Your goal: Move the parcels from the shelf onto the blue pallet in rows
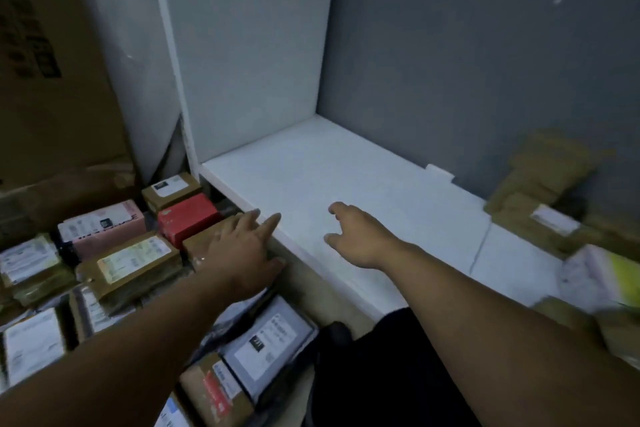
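Note:
My left hand (242, 250) lies flat with straight fingers on a brown parcel (199, 244) beside the front edge of the white shelf (311, 170). My right hand (356, 236) hovers over the bare shelf board, fingers relaxed and holding nothing. Several parcels lie in rows at the lower left: a red one (188, 217), a pink one (104, 229), a brown one with a yellowish label (131, 264) and a grey one with a white label (273, 340). More brown parcels (540, 184) are heaped on the shelf at the right. The pallet under the rows is hidden.
A large cardboard box (52, 80) stands at the far left. The shelf's white side panel (249, 45) and grey back wall (467, 63) close in the compartment. A white and yellow package (602, 277) lies at the right edge. My dark-clothed leg (381, 374) is below.

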